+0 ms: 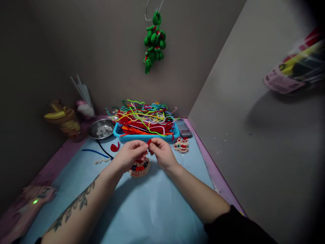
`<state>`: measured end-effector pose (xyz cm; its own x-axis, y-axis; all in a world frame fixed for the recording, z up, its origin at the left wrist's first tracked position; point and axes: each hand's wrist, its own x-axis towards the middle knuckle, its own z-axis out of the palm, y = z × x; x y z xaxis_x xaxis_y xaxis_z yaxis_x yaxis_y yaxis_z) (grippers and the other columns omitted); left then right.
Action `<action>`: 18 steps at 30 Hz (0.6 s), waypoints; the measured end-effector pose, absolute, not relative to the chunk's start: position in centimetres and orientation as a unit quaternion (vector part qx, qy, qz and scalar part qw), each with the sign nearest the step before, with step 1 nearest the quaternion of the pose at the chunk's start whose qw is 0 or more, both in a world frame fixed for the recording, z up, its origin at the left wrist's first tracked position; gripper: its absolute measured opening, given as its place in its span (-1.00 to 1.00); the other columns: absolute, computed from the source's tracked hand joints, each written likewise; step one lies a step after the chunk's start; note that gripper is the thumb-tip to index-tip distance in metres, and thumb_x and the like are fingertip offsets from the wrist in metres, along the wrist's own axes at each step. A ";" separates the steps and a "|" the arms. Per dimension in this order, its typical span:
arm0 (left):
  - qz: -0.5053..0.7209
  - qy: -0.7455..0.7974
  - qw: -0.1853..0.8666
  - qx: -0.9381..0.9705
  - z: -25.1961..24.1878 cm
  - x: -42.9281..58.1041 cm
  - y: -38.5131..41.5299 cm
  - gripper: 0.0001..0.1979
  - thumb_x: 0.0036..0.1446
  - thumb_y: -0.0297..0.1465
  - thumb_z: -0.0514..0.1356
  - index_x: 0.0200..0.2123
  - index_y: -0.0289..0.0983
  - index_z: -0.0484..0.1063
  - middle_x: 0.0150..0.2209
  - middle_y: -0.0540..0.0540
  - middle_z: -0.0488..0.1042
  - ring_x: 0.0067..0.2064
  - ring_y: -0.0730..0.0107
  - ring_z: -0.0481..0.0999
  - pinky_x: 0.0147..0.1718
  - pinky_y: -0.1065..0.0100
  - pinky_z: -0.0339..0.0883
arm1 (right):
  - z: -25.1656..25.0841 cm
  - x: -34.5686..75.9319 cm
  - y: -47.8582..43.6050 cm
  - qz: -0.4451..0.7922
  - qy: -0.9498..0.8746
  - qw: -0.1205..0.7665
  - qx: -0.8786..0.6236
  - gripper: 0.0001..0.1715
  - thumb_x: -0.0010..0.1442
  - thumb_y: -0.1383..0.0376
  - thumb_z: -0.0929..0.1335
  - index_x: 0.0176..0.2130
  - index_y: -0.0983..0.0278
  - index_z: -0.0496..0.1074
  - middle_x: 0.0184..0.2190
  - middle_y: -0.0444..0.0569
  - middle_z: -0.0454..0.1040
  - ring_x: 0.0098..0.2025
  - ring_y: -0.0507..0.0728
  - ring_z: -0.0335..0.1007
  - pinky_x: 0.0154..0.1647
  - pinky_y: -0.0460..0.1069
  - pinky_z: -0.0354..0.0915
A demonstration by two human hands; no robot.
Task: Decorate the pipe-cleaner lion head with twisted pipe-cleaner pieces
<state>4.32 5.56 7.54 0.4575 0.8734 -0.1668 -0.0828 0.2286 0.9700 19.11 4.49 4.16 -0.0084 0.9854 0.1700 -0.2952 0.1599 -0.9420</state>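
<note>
A small piece of red pipe cleaner is pinched between my two hands above the table. My left hand is closed, its thumb and fingertips on the left end of the piece. From the right, my right hand pinches the same piece between thumb and forefinger. Below the left hand lies a rounded bundle of beige, orange and dark blue fuzzy stems, its upper part hidden by that hand. A curled red pipe cleaner rests to the left. Beside the right hand sits a small beige and red piece.
Behind my hands stands a blue tray heaped with coloured pipe cleaners. To its left are a metal bowl and a cup of white sticks. A pink glue gun with a green light lies front left. Green ornaments hang on the wall.
</note>
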 end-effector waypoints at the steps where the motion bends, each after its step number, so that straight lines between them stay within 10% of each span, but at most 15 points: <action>1: 0.372 0.401 0.637 0.543 7.6 4.4 5.5 -0.68 -0.04 -0.18 0.31 -0.51 -0.31 0.36 -0.60 0.06 0.34 -0.59 0.56 0.28 -0.59 0.50 0.16 | 4.2 18.9 4.4 0.539 -0.457 0.606 -0.366 -0.74 0.00 0.15 0.45 -0.41 0.27 0.42 -0.55 -0.19 0.35 -0.54 -0.03 0.20 -0.51 -0.11 0.15; 8: 0.442 0.467 0.352 0.680 8.0 4.5 4.9 -0.79 0.05 -0.25 0.22 -0.48 -0.27 0.43 -0.51 0.00 0.42 -0.46 0.44 0.34 -0.46 0.44 0.18 | 4.4 18.4 4.0 0.557 -0.433 0.607 -0.366 -0.78 -0.02 0.17 0.45 -0.39 0.27 0.47 -0.51 -0.15 0.40 -0.48 -0.01 0.25 -0.41 -0.08 0.22; 18: 0.360 0.370 0.686 0.514 7.9 4.2 5.5 -0.69 -0.02 -0.19 0.29 -0.49 -0.29 0.30 -0.60 0.10 0.29 -0.61 0.59 0.24 -0.60 0.51 0.13 | 3.9 18.5 4.3 0.557 -0.463 0.614 -0.313 -0.67 -0.05 0.16 0.49 -0.35 0.22 0.34 -0.44 -0.18 0.39 -0.41 0.01 0.31 -0.32 -0.06 0.29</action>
